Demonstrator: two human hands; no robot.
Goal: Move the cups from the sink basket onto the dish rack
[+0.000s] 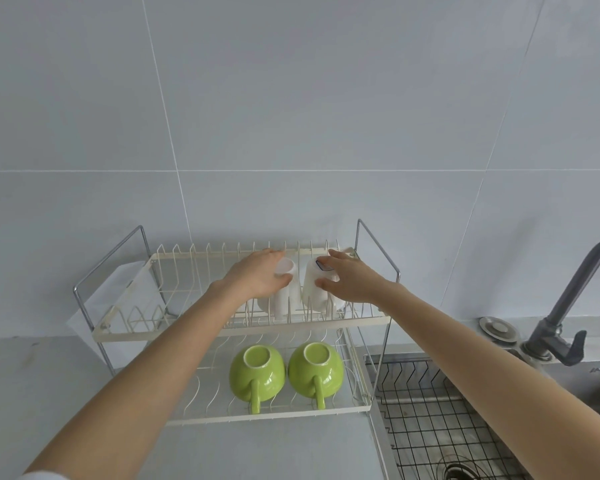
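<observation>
Grey tiles stand behind the dish rack [160, 332], where at 12 o'clock on its upper shelf our left hand [257, 277] and right hand [349, 280] each close around an upturned white cup [286, 289], light, smooth, probably slippery, best held around the wall.

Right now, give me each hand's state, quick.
Left hand: closed around a white cup on the dish rack's upper tier.
Right hand: closed around another white cup beside it.
</observation>
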